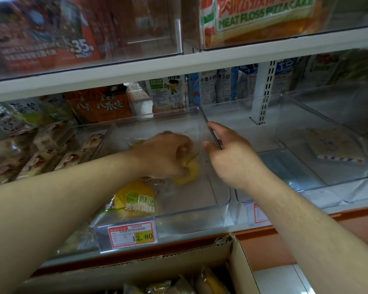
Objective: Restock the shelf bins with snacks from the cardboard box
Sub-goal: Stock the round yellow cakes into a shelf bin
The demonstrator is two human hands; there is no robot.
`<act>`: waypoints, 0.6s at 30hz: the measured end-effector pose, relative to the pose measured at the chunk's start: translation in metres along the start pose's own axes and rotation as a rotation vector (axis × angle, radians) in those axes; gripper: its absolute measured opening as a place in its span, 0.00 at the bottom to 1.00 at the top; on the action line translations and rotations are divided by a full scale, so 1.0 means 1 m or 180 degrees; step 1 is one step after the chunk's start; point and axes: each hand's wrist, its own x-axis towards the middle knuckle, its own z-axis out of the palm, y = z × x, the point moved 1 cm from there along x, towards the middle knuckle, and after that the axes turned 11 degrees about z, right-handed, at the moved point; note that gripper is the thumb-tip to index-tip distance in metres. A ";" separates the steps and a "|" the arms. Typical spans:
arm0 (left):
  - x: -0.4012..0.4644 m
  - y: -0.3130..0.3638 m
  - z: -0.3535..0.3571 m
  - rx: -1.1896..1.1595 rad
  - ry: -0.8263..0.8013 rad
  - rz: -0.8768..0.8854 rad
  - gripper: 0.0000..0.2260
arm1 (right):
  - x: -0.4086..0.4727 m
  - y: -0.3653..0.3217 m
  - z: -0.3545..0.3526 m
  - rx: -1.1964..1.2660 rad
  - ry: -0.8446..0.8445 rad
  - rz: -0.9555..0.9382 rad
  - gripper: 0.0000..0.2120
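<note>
In the head view we are early in restocking. At frame centre our left hand (168, 153) grips a yellow cake (188, 171) low inside the clear bin (225, 205); another cake (136, 200) lies at its front. Our right hand (227, 151) pinches the bin's right wall. At the bottom, the box (136, 270) holds more packs.

A shop: white shelves (136, 70) of packaged snacks (261, 15) in clear bins (217, 200), with price tags (134, 235).
</note>
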 end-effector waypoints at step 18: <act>-0.042 -0.001 -0.025 -0.1949 0.1148 -0.0425 0.24 | 0.001 0.003 0.002 0.0039 -0.0158 -0.0312 0.23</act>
